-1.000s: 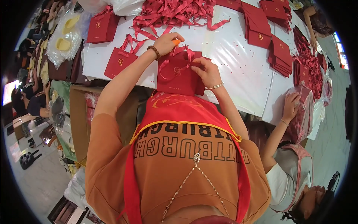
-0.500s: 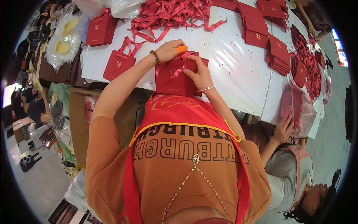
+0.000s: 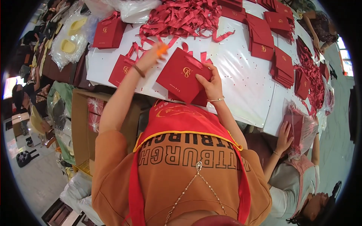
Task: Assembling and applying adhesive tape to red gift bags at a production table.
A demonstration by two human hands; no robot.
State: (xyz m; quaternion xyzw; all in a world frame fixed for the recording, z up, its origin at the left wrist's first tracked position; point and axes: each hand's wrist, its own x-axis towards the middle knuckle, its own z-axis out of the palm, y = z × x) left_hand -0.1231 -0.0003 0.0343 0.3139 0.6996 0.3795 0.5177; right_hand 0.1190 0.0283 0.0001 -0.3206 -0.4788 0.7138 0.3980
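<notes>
In the head view, three finished red paper bags stand on the white table (image 3: 241,75): one far left (image 3: 109,33), one (image 3: 122,69) just left of the left hand (image 3: 151,56), and the tilted red bag (image 3: 181,75) being handled. The left hand pinches a small orange tool (image 3: 163,49) at the bag's far edge. The right hand (image 3: 211,84) grips its right side. A loose ribbon heap (image 3: 181,17) lies beyond.

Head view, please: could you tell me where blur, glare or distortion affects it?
Head view: the left hand is motion-blurred; the right hand and red paper bag are sharp; glare sheens the white table; fisheye bends its edges, with a black rim around the picture.
</notes>
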